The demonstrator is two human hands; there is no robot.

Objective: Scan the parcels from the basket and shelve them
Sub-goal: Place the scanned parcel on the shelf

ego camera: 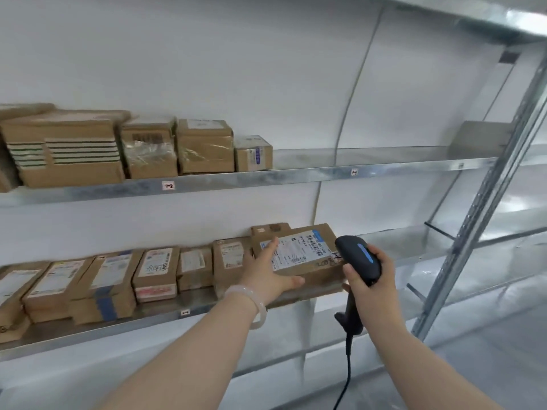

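A brown cardboard parcel [307, 258] with a white barcode label lies tilted at the right end of the row on the lower shelf [165, 316]. My left hand [270, 273] holds its left end, fingers over the label and thumb along the front edge. My right hand [370, 279] grips a black corded barcode scanner [359, 258] with a blue light strip, its head just right of the parcel. The fingertips of that hand touch the parcel's lower right corner.
Several labelled cardboard parcels [154, 273] fill the lower shelf to the left. The upper shelf [266, 177] holds several boxes [204, 146] on its left half and a grey box [479, 137] at the far right. A slanted metal upright [485, 208] stands on the right.
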